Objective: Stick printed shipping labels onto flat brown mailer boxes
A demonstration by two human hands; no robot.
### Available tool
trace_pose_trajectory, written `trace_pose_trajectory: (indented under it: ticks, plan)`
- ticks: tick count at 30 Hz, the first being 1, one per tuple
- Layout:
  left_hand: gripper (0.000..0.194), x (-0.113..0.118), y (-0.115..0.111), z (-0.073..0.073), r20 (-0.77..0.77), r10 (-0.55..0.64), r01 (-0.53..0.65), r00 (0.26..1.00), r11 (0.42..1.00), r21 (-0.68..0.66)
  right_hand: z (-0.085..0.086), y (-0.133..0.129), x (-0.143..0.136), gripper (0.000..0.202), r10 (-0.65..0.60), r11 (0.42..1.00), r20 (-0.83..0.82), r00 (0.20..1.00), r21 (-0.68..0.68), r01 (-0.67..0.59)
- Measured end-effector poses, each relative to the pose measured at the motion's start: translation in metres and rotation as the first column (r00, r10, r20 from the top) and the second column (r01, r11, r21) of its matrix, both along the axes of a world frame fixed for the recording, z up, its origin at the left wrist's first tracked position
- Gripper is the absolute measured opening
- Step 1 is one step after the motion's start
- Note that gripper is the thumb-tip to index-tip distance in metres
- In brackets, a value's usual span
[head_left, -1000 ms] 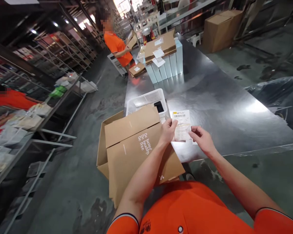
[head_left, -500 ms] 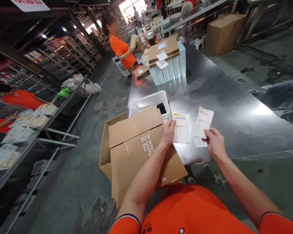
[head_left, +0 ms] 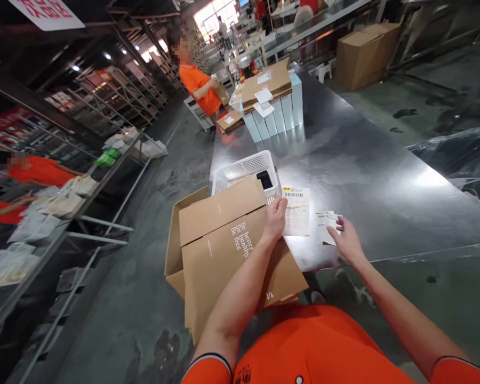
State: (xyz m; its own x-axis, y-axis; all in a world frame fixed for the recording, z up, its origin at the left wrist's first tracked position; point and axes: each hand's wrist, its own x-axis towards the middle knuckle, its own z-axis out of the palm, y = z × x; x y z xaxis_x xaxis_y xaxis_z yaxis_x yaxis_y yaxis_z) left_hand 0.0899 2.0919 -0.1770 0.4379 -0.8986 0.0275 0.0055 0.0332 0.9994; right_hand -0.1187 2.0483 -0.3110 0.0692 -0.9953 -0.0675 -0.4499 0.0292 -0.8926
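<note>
The left hand [head_left: 275, 217] pins a label [head_left: 297, 211] flat on the metal surface [head_left: 364, 176], beside a cardboard box [head_left: 224, 250] with its flaps shut. The right hand [head_left: 346, 240] grips a folded paper [head_left: 328, 221]. A white basket [head_left: 246, 170] holds a dark phone [head_left: 264, 180].

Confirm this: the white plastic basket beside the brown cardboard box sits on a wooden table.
Not wooden. The head view shows the white plastic basket beside the brown cardboard box on a shiny metal table.
</note>
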Motion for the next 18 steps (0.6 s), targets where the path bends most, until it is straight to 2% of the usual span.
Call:
trace_pose_trajectory:
  ticks: [2, 4, 7, 9, 12, 18]
  plan:
    - [0.046, 0.001, 0.000, -0.003, 0.014, -0.014, 0.014, 1.000, 0.999, -0.028, 0.022, 0.006, 0.010, 0.057, 0.062, 0.998, 0.235, 0.970, 0.017, -0.068]
    - [0.047, 0.000, -0.001, -0.004, 0.004, -0.014, 0.014, 1.000, 0.999, -0.040, 0.047, 0.013, 0.021, 0.050, 0.113, 0.991, 0.411, 0.905, 0.025, -0.135]
    - [0.048, 0.000, -0.001, -0.004, -0.011, -0.014, 0.014, 1.000, 0.999, -0.043, 0.081, 0.021, 0.036, 0.045, 0.175, 0.975, 0.532, 0.828, 0.022, -0.220]
    - [0.048, -0.001, 0.000, -0.002, -0.014, -0.013, 0.012, 1.000, 0.999, -0.032, 0.095, 0.023, 0.043, 0.043, 0.207, 0.965, 0.566, 0.798, 0.019, -0.263]
    - [0.048, -0.001, 0.001, 0.001, -0.005, -0.008, 0.008, 1.000, 1.000, -0.016, 0.105, 0.023, 0.050, 0.038, 0.234, 0.954, 0.561, 0.794, 0.026, -0.300]
    - [0.051, -0.002, 0.001, 0.002, -0.040, -0.025, 0.024, 0.999, 0.999, -0.025, 0.104, 0.019, 0.055, 0.033, 0.211, 0.960, 0.558, 0.802, 0.035, -0.277]
